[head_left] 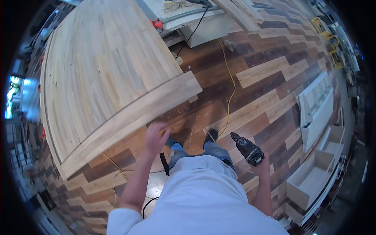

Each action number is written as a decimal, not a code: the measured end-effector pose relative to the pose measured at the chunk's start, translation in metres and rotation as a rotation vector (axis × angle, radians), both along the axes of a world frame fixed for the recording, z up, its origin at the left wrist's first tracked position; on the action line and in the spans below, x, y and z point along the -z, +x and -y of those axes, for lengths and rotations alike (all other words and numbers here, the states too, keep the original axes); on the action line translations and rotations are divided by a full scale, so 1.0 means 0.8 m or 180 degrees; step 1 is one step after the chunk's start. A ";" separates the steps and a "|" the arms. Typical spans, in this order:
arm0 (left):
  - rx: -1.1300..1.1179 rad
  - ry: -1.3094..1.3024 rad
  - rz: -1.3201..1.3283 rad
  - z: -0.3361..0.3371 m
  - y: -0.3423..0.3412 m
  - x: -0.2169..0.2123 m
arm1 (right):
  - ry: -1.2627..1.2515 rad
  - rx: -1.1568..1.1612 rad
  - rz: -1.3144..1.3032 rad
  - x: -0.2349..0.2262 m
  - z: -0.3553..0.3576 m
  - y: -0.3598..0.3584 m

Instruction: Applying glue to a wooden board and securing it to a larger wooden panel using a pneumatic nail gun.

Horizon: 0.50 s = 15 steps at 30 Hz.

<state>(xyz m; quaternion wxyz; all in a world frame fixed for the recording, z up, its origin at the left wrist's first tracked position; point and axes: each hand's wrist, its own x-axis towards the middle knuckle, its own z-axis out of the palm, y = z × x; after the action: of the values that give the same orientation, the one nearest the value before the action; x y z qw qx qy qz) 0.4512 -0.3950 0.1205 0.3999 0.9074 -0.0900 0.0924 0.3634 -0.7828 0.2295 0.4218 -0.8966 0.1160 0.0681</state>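
Note:
My right hand [261, 166] grips a black cordless drill [247, 149], held out to the right of my body with its narrow nose pointing up and left. The drill's handle is hidden beneath its body and my fingers. My left hand [155, 138] is raised in front of me, just off the near edge of a large wooden panel [105, 62]. It is somewhat blurred; its fingers look loosely apart, with nothing visible in them. A pale wooden edge board [133, 121] runs along the panel's near side.
A yellow cord [232, 84] crosses the plank-patterned floor ahead of my feet. White drawer boxes [313, 178] and a white panel piece [316, 111] stand at the right. Beyond the panel is a bench [176, 19] bearing a red tool [157, 24].

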 end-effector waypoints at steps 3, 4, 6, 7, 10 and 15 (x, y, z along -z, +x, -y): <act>-0.0688 -0.1612 -0.2018 0.096 0.071 0.006 | 0.0128 -0.0159 -0.0244 0.017 0.059 0.014; -0.0983 -0.2351 -0.2779 0.124 0.084 0.022 | 0.0076 -0.0271 -0.0084 0.018 0.077 0.021; -0.1717 -0.3641 -0.3036 0.163 0.099 0.052 | 0.0056 -0.0400 0.0075 0.021 0.111 0.031; -0.2298 -0.4955 -0.3230 0.176 0.108 0.065 | -0.0110 -0.0524 0.0270 0.030 0.133 0.032; -0.1993 -0.6187 -0.1915 0.197 0.130 0.072 | 0.0273 -0.0408 -0.0227 0.035 0.176 0.051; -0.2737 -0.6112 -0.1141 0.226 0.146 0.097 | -0.0050 -0.0375 -0.0500 0.055 0.231 0.085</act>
<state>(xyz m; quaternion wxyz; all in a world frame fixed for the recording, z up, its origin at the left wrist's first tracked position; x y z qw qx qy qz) 0.5683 -0.5756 0.0426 0.8887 0.1683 0.4084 0.1231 0.4311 -0.9674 0.1854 0.3997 -0.8971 0.0963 0.1620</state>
